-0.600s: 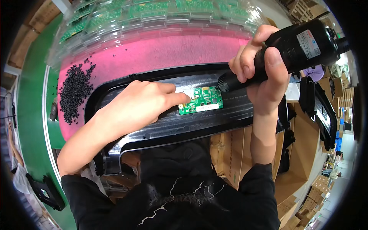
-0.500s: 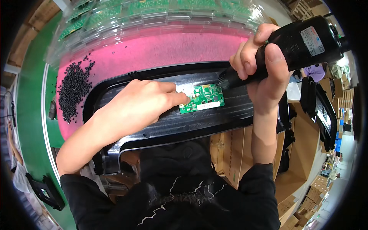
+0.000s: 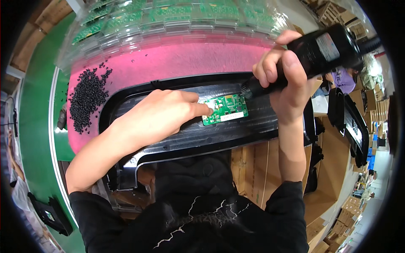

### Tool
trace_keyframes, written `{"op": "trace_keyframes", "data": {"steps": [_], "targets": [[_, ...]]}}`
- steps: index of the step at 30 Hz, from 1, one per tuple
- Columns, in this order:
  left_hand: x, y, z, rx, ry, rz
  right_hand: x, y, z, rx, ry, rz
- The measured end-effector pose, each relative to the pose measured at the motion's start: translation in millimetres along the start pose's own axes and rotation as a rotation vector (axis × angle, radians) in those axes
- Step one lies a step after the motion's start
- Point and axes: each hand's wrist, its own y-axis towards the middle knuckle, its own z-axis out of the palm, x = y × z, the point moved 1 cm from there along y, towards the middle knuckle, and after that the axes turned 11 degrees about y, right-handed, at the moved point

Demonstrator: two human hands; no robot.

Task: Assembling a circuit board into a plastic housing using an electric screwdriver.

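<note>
A green circuit board [image 3: 230, 105] with a white label strip lies in a long black plastic housing [image 3: 211, 130]. My left hand [image 3: 166, 109] reaches over the housing from the left, its fingers closed and pressed on the left end of the board; what lies under the fingertips is hidden. My right hand [image 3: 291, 80] is wrapped round a black electric screwdriver [image 3: 318, 48], held tilted, with a cable leaving its upper end. The screwdriver's nose points down at the upper right corner of the board, and its bit is hard to make out.
A heap of small black screws [image 3: 87, 99] lies on the pink mat [image 3: 168, 57], left of the housing. Clear plastic trays [image 3: 185, 21] with more green boards stand at the back. Cardboard boxes [image 3: 325, 168] stand at the right, near more black housings [image 3: 352, 126]. Another person in purple [image 3: 344, 80] is beyond.
The screwdriver and my right hand have shifted slightly left and down in view. The board, housing and left hand appear a little further right. Both hands keep their hold.
</note>
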Motion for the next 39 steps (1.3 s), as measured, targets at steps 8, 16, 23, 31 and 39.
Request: {"op": "trace_keyframes", "data": {"steps": [8,16,23,31,39], "targets": [[2.4,1.7,3.8,-0.165,0.04,0.074,20.7,-6.6,-2.5,0.06,-0.105,-0.059],[-2.0,4.4,-1.6,-0.278,-0.298,0.06,37.8,-16.4,20.5,0.139,0.328,-0.041],[-5.8,4.9,0.9,-0.177,-0.17,-0.057,41.6,-20.0,15.2,0.264,0.096,-0.113],[-7.2,9.3,18.7,-0.174,0.011,-0.06,39.1,-26.9,-4.3,0.1,0.003,-0.106],[-8.0,12.4,18.2,-0.145,-0.017,-0.067,34.0,-34.1,-9.7,0.005,-0.024,-0.071]]}}
